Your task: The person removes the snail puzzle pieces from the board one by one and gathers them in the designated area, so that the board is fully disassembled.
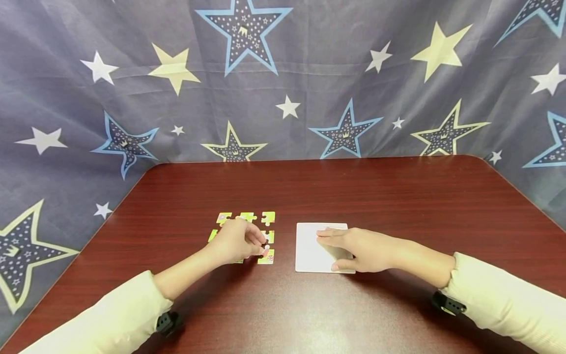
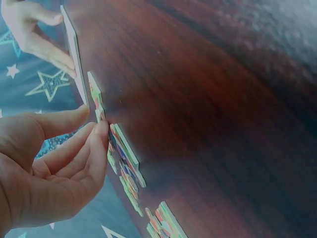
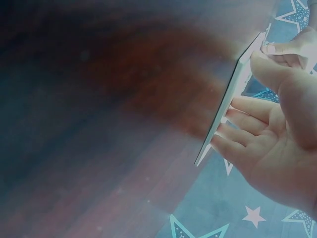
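On the left part of the table lie several jigsaw puzzle pieces (image 1: 268, 237), small and brightly printed with green, set slightly apart in rows. My left hand (image 1: 236, 241) is over them, its thumb and curled fingertips closing at the edge of a puzzle piece (image 2: 99, 113) on the right side of the group. The hand hides the middle pieces in the head view. To the right lies a flat white square board (image 1: 309, 248). My right hand (image 1: 364, 248) rests on its right half, fingers extended, with the thumb near the front edge.
The dark red-brown wooden table (image 1: 398, 196) extends around both hands. Behind it hangs a grey curtain (image 1: 305, 59) with stars. Each sleeve has a black wrist device, one at the left wrist (image 1: 168, 322) and one at the right wrist (image 1: 448, 303).
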{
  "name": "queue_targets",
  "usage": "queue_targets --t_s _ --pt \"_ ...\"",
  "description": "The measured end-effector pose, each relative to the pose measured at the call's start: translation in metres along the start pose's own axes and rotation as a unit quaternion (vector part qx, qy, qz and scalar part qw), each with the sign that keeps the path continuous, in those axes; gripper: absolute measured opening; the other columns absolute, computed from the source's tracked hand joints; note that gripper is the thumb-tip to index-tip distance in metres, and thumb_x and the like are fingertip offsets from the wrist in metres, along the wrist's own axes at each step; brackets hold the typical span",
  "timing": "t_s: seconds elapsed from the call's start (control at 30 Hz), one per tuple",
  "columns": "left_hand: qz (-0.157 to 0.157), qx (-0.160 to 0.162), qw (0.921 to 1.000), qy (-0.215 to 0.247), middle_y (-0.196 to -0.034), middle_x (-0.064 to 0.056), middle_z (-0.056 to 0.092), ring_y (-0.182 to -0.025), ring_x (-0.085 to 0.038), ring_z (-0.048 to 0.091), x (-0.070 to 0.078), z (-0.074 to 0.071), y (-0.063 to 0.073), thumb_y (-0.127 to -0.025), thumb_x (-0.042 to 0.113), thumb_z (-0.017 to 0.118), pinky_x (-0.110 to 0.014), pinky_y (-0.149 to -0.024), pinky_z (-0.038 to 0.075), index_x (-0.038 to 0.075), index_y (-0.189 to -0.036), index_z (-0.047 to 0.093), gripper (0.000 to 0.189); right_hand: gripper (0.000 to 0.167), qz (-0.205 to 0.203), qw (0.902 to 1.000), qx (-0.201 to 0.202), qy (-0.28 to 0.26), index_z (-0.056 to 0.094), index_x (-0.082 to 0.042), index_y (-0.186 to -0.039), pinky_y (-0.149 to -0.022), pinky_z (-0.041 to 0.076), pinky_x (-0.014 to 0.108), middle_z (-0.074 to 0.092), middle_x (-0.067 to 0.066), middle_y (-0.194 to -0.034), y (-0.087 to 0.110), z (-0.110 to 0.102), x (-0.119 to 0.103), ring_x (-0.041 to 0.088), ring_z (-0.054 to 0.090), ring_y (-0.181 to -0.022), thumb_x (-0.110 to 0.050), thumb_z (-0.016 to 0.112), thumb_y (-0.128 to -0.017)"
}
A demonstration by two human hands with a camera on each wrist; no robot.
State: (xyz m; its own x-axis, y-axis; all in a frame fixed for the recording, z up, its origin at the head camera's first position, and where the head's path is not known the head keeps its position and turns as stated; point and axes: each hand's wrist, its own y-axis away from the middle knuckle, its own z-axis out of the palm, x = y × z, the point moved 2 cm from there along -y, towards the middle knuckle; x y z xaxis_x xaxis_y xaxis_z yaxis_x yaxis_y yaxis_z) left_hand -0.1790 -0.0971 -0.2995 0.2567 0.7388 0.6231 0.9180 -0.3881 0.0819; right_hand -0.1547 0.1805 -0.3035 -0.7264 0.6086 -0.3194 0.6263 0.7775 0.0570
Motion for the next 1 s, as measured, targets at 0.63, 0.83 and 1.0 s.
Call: queue_targets --t_s 0.63,0.83,1.0 --pt "0.052 -0.004 0.9977 -0.043 -0.075 -0.001 0.071 -0.069 -0.008 0.062 0.006 0.002 0.01 -0.069 0.005 0.083 -0.021 -0.066 0.053 0.007 -0.08 0.072 0.016 0.059 -0.002 1.0 -0.001 0.006 0.045 -0.001 -0.141 -0.106 0.042 0.045 0.046 0.014 -0.148 0.0 -0.001 0.0 0.028 0.045 -0.137 -0.028 0.064 -0.092" --pt "0.048 0.0 0.998 -0.041 -0.077 -0.002 0.071 -0.069 -0.008 0.062 0.006 -0.002 0.011 -0.068 0.005 0.083 -0.021 -0.066 0.053 0.007 -0.081 0.072 0.017 0.059 -0.002 1.0 -0.001 0.005 0.045 -0.002 -0.141 -0.106 0.043 0.045 0.046 0.013 -0.148 0.0 -0.001 0.0 0.028 0.045 -0.137 -0.029 0.064 -0.092" --pt "0.049 0.003 0.998 -0.04 -0.079 -0.003 0.072 -0.069 -0.008 0.063 0.005 -0.005 0.011 -0.07 0.005 0.082 -0.021 -0.066 0.053 0.006 -0.082 0.072 0.016 0.06 -0.006 1.0 0.001 0.005 0.045 -0.002 -0.141 -0.106 0.042 0.045 0.046 0.013 -0.148 0.0 -0.001 0.001 0.028 0.045 -0.137 -0.029 0.064 -0.092"
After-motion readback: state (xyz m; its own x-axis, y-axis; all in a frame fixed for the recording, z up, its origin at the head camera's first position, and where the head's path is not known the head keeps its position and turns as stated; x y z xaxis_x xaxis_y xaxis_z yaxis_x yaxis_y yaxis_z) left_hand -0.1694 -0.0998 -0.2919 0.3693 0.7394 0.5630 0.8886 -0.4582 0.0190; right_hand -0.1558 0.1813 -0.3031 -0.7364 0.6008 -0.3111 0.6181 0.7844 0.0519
